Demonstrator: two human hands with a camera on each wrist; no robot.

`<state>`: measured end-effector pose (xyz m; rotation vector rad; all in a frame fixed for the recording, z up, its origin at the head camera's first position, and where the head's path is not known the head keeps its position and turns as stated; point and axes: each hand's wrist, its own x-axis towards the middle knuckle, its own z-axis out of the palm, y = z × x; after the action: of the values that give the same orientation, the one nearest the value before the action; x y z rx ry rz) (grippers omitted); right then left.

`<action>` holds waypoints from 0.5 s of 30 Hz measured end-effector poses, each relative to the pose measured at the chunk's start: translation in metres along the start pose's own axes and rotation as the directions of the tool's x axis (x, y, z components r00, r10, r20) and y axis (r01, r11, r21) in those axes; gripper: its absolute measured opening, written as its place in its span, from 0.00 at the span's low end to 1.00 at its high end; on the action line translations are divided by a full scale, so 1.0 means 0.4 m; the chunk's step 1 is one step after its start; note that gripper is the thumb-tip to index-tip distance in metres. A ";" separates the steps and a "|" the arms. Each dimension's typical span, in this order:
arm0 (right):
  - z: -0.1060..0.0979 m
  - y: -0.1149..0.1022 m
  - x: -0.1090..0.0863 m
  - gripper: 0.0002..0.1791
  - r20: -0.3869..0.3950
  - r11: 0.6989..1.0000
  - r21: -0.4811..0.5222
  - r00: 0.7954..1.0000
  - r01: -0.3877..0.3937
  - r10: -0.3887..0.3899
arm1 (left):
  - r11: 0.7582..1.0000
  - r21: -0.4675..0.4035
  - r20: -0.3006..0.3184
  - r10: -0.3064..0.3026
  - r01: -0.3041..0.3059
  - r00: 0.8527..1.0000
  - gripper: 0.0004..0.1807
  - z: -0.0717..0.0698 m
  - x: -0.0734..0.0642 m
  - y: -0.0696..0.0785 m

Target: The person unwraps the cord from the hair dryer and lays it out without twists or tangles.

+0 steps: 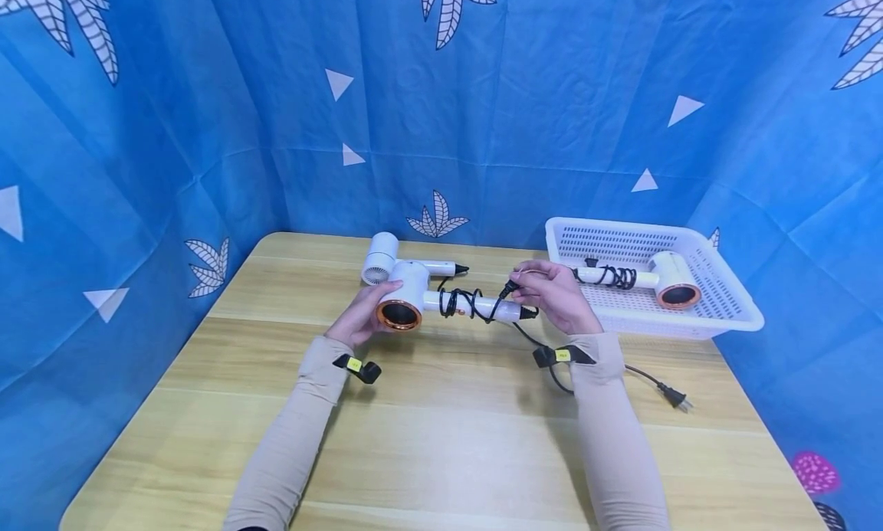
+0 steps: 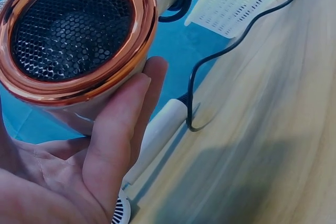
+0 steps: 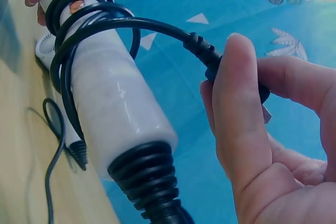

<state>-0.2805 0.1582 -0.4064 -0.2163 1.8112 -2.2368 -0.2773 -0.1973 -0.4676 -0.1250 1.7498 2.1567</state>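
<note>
My left hand [image 1: 360,316] grips a white hair dryer [image 1: 412,280] by its round head, above the table. The dryer's copper-rimmed mesh end [image 2: 73,30] faces up close in the left wrist view. Its handle points right, with a black cord [image 3: 86,30] wound several times around it. My right hand [image 1: 555,297] pinches the plug [image 3: 205,53] at the cord's end between thumb and fingers, beside the ribbed black sleeve [image 3: 149,182] at the handle's foot. The fingers hide most of the plug, though a bit of metal prong shows past them.
Behind the held dryer, a second white dryer [image 1: 382,254] lies on the table [image 1: 441,439]. Its loose cord runs right to a plug [image 1: 672,395]. At the back right stands a white basket [image 1: 741,309] with another cord-wrapped dryer [image 1: 672,274] in it. Blue curtains [image 1: 483,132] surround the table.
</note>
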 end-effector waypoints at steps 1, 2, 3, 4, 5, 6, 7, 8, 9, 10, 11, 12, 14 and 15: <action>0.005 -0.005 -0.005 0.08 0.005 1.000 -0.013 1.000 0.010 -0.010 | 1.000 -0.005 -0.002 0.004 -0.004 1.000 0.30 0.000 0.000 0.002; 0.009 -0.009 -0.010 0.10 0.014 0.999 -0.030 1.000 0.019 -0.019 | 1.000 -0.006 -0.003 0.010 -0.010 1.000 0.30 0.000 -0.001 0.004; 0.013 -0.014 -0.014 0.12 0.022 0.999 -0.044 0.999 0.027 -0.026 | 1.000 -0.005 -0.004 0.016 -0.016 1.000 0.29 -0.001 -0.001 0.006; 0.017 -0.018 -0.020 0.13 0.028 0.998 -0.061 0.999 0.033 -0.031 | 1.000 -0.004 -0.007 0.021 -0.021 1.000 0.28 -0.001 -0.002 0.007; 0.021 -0.023 -0.025 0.14 0.033 0.997 -0.072 0.999 0.037 -0.035 | 1.000 -0.003 -0.010 0.024 -0.024 1.000 0.28 -0.002 -0.002 0.009; 0.024 -0.026 -0.029 0.14 0.039 0.996 -0.085 0.999 0.037 -0.034 | 1.000 -0.004 -0.014 0.027 -0.027 1.000 0.28 -0.002 -0.002 0.010; 0.027 -0.029 -0.034 0.14 0.044 0.995 -0.099 0.999 0.033 -0.029 | 1.000 -0.003 -0.016 0.029 -0.029 0.999 0.28 -0.002 -0.003 0.011; 0.029 -0.032 -0.037 0.13 0.050 0.993 -0.115 0.998 0.030 -0.024 | 1.000 -0.002 -0.017 0.029 -0.029 0.999 0.28 -0.003 -0.003 0.011; 0.031 -0.034 -0.040 0.11 0.054 0.991 -0.128 0.998 0.025 -0.018 | 1.000 -0.001 -0.019 0.028 -0.028 0.999 0.28 -0.004 -0.003 0.012; 0.032 -0.035 -0.043 0.10 0.055 0.990 -0.141 0.998 0.019 -0.011 | 1.000 -0.003 -0.020 0.027 -0.027 0.999 0.28 -0.005 -0.003 0.012; 0.033 -0.036 -0.046 0.09 0.059 0.988 -0.153 0.998 0.015 -0.006 | 1.000 -0.005 -0.021 0.025 -0.025 0.999 0.29 -0.005 -0.002 0.012; 0.033 -0.037 -0.048 0.08 0.063 0.987 -0.162 0.998 0.009 0.001 | 1.000 -0.006 -0.022 0.025 -0.025 0.999 0.29 -0.006 -0.002 0.012; 0.035 -0.038 -0.052 0.08 0.067 0.984 -0.177 0.998 0.002 0.010 | 1.000 -0.006 -0.019 0.025 -0.025 1.000 0.29 -0.007 -0.002 0.012; 0.035 -0.039 -0.054 0.08 0.068 0.982 -0.189 0.998 -0.001 0.014 | 1.000 -0.007 -0.019 0.025 -0.025 1.000 0.29 -0.007 -0.002 0.012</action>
<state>-0.2577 0.1541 -0.3874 -0.3176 1.9830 -2.0261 -0.2786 -0.2008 -0.4635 -0.1270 1.7628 2.1866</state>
